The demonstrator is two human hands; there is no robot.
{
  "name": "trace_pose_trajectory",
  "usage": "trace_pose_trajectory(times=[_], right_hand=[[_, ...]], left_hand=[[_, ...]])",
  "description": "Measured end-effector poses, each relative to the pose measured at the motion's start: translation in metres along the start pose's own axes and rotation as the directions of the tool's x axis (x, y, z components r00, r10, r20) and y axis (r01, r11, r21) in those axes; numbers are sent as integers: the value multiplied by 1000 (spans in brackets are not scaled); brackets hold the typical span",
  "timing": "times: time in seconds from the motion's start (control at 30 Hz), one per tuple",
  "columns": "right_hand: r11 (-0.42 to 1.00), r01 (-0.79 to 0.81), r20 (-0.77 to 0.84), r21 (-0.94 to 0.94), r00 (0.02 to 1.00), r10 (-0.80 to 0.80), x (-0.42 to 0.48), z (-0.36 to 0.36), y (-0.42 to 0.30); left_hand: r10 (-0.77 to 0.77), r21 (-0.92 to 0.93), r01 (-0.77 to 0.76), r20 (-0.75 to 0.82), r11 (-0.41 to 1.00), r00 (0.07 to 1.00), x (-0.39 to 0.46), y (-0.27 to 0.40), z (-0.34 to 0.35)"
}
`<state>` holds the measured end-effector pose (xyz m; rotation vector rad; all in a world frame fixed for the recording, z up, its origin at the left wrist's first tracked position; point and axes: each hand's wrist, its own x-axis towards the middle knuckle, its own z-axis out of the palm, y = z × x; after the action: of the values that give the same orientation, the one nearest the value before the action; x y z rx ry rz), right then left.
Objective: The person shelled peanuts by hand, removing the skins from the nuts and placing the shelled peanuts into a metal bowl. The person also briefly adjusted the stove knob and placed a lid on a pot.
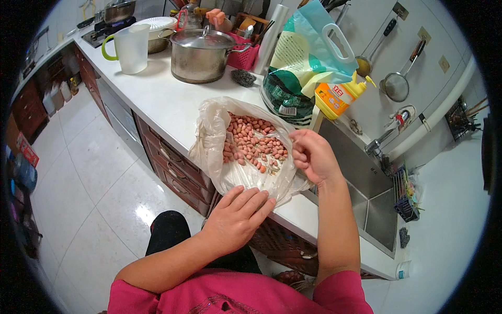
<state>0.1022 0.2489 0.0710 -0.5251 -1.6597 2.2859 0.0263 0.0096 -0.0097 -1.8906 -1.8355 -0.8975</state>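
Note:
Before me on the white countertop lies an open, crumpled plastic bag (208, 129) with its rim spread wide. Many shelled peanuts (251, 137) with pinkish skins lie inside, mostly towards the far side, with small pale bits near them. My left hand (239, 218) rests palm down over the bag's near rim, fingers loosely extended and holding nothing that I can see. At the bag's right rim is my right hand (313, 153), its fingers curled inward; whether they pinch the plastic or a peanut is hidden.
Behind the bag stand a lidded steel pot (200, 59), a plastic jug (133, 51), a steel scourer (243, 77), a large green and white package (290, 74) and a yellow Liby bottle (337, 96). A steel sink (349, 157) lies to the right, below a faucet (380, 141).

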Motion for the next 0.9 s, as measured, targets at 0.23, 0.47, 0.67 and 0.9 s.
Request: trace_pose_trajectory(times=[0.23,0.47,0.67,0.9], right_hand=[[489,-130,-216,-862,968,-124,-11,36,10],[386,-25,-107,-922,975,-193,-4,24,24],[857,-14,-166,-516,982,-85,-3,13,12],[971,39,-131,-234,989,-72,-5,13,7]], left_hand=[[2,12,-2,-6,1000,1000,-1,-1,0],[-5,0,5,16,1000,1000,-1,0,0],[-17,0,17,29,1000,999,-3,0,0],[-10,10,10,56,1000,998,-1,1,-2]])
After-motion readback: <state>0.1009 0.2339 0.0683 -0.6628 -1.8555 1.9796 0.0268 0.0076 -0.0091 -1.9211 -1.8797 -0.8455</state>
